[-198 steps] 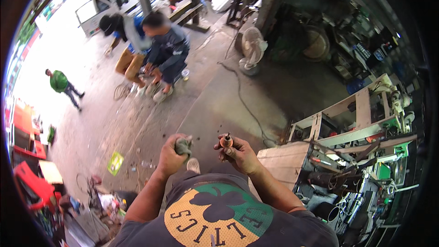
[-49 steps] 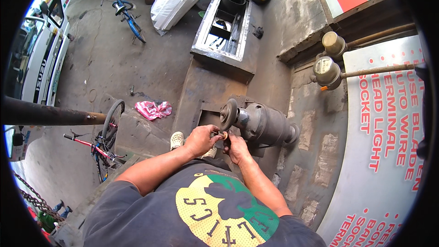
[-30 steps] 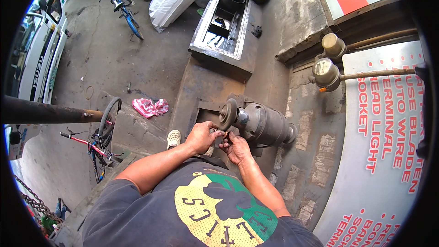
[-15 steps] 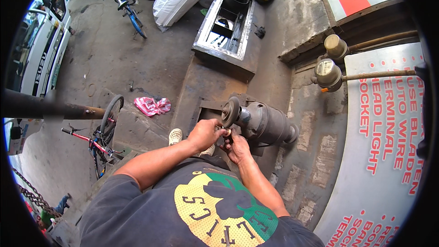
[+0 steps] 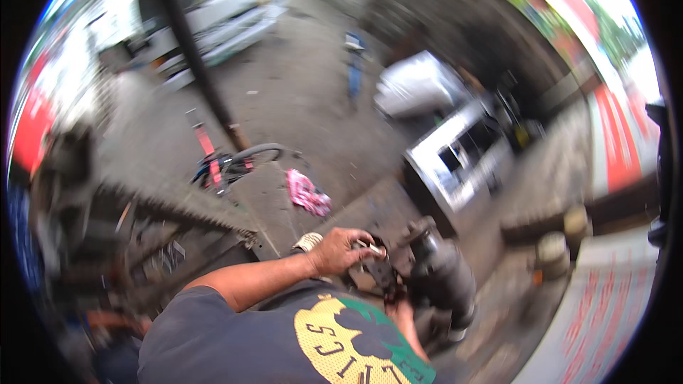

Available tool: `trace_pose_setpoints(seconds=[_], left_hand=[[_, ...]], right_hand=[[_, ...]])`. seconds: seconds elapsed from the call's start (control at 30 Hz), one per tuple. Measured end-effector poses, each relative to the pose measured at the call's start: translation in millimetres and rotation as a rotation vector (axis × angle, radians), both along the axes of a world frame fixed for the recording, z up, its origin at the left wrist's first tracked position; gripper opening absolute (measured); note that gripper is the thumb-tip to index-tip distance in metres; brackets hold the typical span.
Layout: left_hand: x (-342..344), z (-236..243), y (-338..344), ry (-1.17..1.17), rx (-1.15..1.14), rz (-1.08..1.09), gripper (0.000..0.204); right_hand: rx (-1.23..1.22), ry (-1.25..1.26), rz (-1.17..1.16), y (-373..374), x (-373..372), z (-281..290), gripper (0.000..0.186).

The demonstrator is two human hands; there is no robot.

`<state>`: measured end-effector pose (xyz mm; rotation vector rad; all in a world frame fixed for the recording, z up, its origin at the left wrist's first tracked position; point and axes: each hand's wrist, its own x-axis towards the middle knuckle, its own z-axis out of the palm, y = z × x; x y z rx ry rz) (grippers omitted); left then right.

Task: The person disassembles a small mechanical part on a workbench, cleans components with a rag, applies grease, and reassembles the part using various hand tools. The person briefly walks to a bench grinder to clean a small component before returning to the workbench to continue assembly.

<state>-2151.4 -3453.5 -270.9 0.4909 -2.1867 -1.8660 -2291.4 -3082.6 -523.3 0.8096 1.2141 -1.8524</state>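
My left hand (image 5: 341, 252) is closed in a pinch beside the bench grinder, with a small pale metal piece (image 5: 371, 247) between thumb and fingers. Blur hides what kind of part it is. The dark, rounded grinder motor (image 5: 447, 274) lies just to the right, its wheel end (image 5: 420, 230) pointing away from me. Lower down, close against the motor's near left side, is my right hand (image 5: 400, 307). Its fingers are dark and smeared, so neither their grip nor anything in them can be made out.
A metal-framed box (image 5: 445, 185) and a plastic-wrapped white bundle (image 5: 416, 85) stand beyond the grinder. A pink-and-white plastic bag (image 5: 307, 192) lies ahead. Bicycles, a dark pole (image 5: 188, 43) and a white vehicle (image 5: 220, 21) are left; meters (image 5: 553, 252) and a sign (image 5: 590, 313) are right.
The view has swung left and blurred, bringing cluttered metalwork in at the left. My hands, close together at the grinder wheel before, are now apart; the right one has dropped lower beside the motor.
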Motion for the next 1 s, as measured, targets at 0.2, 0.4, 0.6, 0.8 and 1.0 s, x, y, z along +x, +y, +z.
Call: trace_pose_setpoints(seconds=[0.2, 0.4, 0.6, 0.8, 1.0], left_hand=[[139, -44, 74, -0.043, -0.126, 0.566, 0.042], [327, -54, 191, -0.178, -0.020, 1.144, 0.031], [427, -68, 258, 0.101, 0.180, 1.487, 0.029], [547, -56, 346, 0.058, 0.000, 1.725, 0.034], [723, -36, 471, -0.086, 0.033, 2.167, 0.031]], right_hand=[[0.332, 0.248, -0.121, -22, -2, 2, 0.037], [0.440, 0.901, 0.645, -115, 53, 20, 0.037], [0.257, 1.317, 1.509, -177, 157, 34, 0.037], [0.178, 1.680, 2.252, -215, 300, 28, 0.039], [-0.157, 1.974, 2.739, -257, 471, -14, 0.042]])
